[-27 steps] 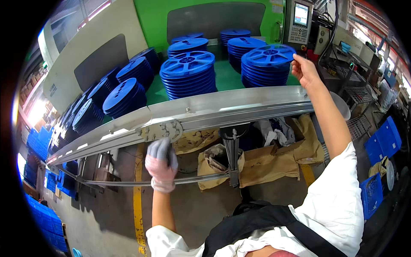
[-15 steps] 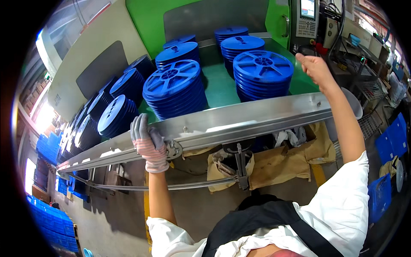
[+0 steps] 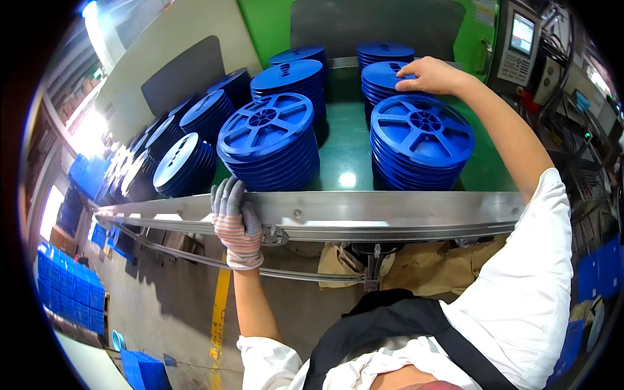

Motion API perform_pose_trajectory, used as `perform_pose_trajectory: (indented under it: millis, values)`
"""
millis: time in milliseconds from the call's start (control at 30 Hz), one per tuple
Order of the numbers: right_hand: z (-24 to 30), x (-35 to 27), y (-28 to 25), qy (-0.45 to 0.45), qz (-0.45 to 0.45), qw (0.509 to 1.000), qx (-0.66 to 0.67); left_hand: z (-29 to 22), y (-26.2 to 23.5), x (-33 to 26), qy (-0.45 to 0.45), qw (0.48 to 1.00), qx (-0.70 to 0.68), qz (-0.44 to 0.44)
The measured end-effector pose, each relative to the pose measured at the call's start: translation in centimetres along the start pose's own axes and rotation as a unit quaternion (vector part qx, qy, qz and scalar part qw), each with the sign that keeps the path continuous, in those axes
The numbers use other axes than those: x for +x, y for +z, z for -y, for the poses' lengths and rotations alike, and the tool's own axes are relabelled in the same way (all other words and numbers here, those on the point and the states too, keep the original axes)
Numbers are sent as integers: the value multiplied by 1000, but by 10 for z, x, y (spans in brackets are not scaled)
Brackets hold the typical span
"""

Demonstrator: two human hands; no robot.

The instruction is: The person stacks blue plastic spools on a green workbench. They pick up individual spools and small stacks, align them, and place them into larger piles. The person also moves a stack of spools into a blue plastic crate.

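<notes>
My left hand (image 3: 236,224), in a grey and orange striped glove, rests on the metal side rail (image 3: 364,207) of a green conveyor. Its fingers lie stretched over the rail's upper edge, just below a stack of blue spoked plastic reels (image 3: 270,146). My bare right hand (image 3: 432,75) reaches across the belt, fingers extended with a gap at the thumb. It hovers at the top of a farther blue reel stack (image 3: 383,75); whether the fingertips touch it I cannot tell. Nearer to me stands the front right reel stack (image 3: 426,140), under my right wrist.
More blue reel stacks stand behind, and several tilted reel stacks (image 3: 185,166) line the left side. A machine control panel (image 3: 520,39) is at the far right. Brown sacking (image 3: 429,263) lies under the conveyor. Blue crates (image 3: 68,286) are piled at the lower left.
My right hand has moved left and forward, from the right side of the belt to over the farther right stack. My left hand stays on the rail. The view has shifted.
</notes>
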State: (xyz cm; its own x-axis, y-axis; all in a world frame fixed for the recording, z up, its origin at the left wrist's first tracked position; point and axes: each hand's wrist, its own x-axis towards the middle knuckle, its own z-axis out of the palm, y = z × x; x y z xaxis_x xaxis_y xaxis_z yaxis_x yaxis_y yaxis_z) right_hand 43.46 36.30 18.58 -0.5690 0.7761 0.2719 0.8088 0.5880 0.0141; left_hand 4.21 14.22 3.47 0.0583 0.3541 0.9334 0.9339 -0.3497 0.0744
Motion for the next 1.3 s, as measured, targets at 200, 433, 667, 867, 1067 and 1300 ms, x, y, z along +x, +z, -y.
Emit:
perform_pose_trajectory:
  millis: [200, 433, 667, 867, 1067, 1300]
  values:
    - [14, 15, -2, -31, 71, 996, -38, -12, 7, -2, -7, 1000, 9, -22]
    - [20, 34, -1, -30, 45, 996, -67, -31, 14, -8, -81, 985, 72, -134]
    - [49, 57, -2, -45, 50, 977, -200, 5, 1, 17, -115, 983, 74, -120]
    - [46, 62, -1, -113, -55, 965, -229, 33, -1, 8, -172, 983, 39, -55]
    - [5, 57, -53, -68, -286, 951, -98, 40, 1, -2, -171, 982, 58, -54]
    - [-44, 25, -9, 193, -278, 790, 511, 42, 0, -2, -142, 985, 90, -43]
